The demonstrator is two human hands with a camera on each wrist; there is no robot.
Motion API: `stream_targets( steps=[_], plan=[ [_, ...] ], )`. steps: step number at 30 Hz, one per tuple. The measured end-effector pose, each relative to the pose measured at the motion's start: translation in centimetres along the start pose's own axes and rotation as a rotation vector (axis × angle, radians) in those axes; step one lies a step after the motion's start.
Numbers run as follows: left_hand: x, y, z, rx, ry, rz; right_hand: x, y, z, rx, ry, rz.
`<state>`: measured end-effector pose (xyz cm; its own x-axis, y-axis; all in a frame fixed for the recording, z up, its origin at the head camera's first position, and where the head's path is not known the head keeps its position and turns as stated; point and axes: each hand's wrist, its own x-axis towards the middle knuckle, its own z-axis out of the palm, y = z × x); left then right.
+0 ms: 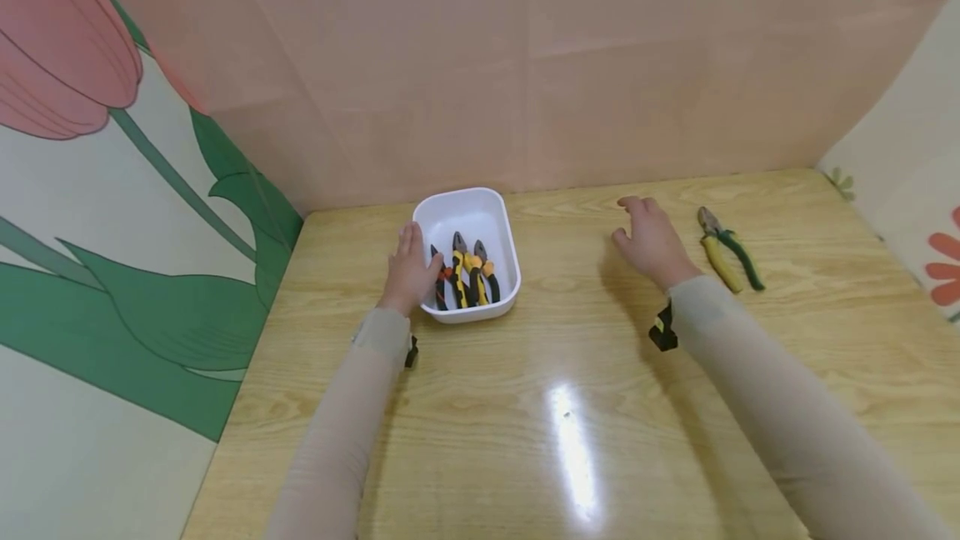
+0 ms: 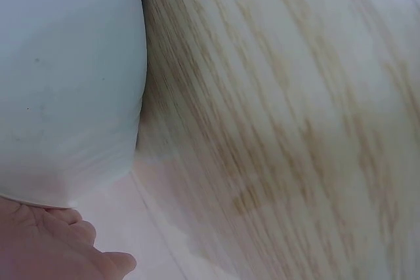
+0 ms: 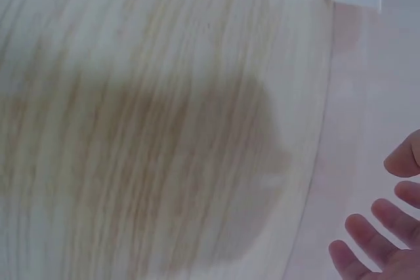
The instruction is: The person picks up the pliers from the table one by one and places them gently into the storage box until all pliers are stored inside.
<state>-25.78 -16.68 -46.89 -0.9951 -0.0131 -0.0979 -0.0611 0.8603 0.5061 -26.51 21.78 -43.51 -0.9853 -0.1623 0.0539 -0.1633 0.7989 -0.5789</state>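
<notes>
Resting its left hand (image 1: 408, 267) against the white tray (image 1: 501, 219), the right hand (image 1: 651, 242) hovers spread, holding nothing.

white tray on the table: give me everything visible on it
The white tray is a rounded-rectangle bin, plastic by its look, with smooth raised walls. It sits upright on the wooden table near the back wall. Three pliers lie inside, heads pointing away from the person. The left hand rests against its left wall.
</notes>
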Motion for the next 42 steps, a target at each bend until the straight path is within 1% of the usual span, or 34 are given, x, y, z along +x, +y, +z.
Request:
stream_targets(
  steps=[9,13,17,23,29,35,42],
  plan=[
    [0.1,0.1,0.0,-0.005,-0.003,-0.007,0.1,1.2,-1.7,-0.015,-0.044,0.054],
    [0.0,0.1,-0.1,-0.006,0.003,-0.012,0.4,1.7,-2.3,-0.017,-0.042,0.061],
    [-0.1,0.0,-0.2,-0.008,-0.006,-0.026,0.7,2.2,-2.9,-0.016,-0.05,0.071],
    [0.0,0.0,-0.2,-0.013,-0.005,-0.022,0.9,3.1,-4.4,-0.031,-0.066,0.092],
    [0.3,0.2,0.0,-0.013,-0.008,-0.02,0.8,4.4,-6.1,-0.035,-0.046,0.08],
    [0.4,0.4,0.0,-0.027,-0.018,-0.012,0.6,5.5,-8.1,-0.046,-0.056,0.102],
    [0.4,0.2,0.1,-0.02,-0.016,-0.009,0.1,7.0,-8.9,-0.062,-0.082,0.132]
  ],
)
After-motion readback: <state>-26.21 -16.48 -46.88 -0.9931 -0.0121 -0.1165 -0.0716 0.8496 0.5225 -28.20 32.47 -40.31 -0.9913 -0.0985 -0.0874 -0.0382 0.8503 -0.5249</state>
